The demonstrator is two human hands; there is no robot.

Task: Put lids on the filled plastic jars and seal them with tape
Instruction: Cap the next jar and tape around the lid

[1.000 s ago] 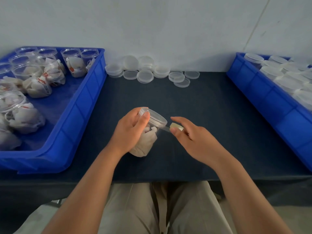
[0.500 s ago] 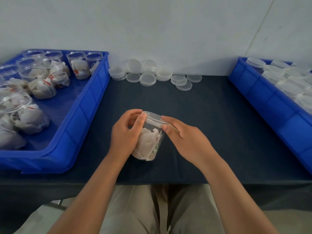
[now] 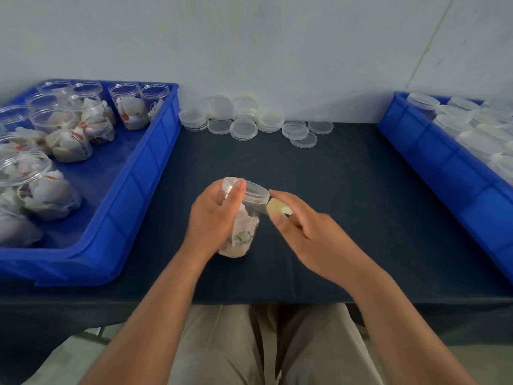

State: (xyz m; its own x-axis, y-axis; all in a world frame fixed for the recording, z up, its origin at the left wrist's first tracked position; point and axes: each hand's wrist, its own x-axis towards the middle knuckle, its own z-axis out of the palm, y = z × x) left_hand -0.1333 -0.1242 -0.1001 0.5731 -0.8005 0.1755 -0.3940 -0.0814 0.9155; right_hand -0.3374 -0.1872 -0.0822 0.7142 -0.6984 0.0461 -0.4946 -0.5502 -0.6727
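Note:
A clear plastic jar (image 3: 242, 232) filled with white packets stands tilted on the dark table, its clear lid (image 3: 256, 190) on top. My left hand (image 3: 215, 215) grips the jar from the left, thumb on the lid's rim. My right hand (image 3: 311, 234) pinches a small pale roll of tape (image 3: 276, 209) between thumb and forefinger, right beside the lid's edge. A short clear strip of tape runs from the roll to the jar below the lid.
A blue bin (image 3: 144, 179) at the left holds several open filled jars. Loose clear lids (image 3: 244, 129) lie in stacks along the wall. Another blue bin (image 3: 444, 168) at the right holds several lidded jars. The table's front edge (image 3: 249, 300) is near my lap.
The roll of tape, hidden against the jar half a second ago, has pulled away to the right in my right hand. The jar has tilted further in my left hand.

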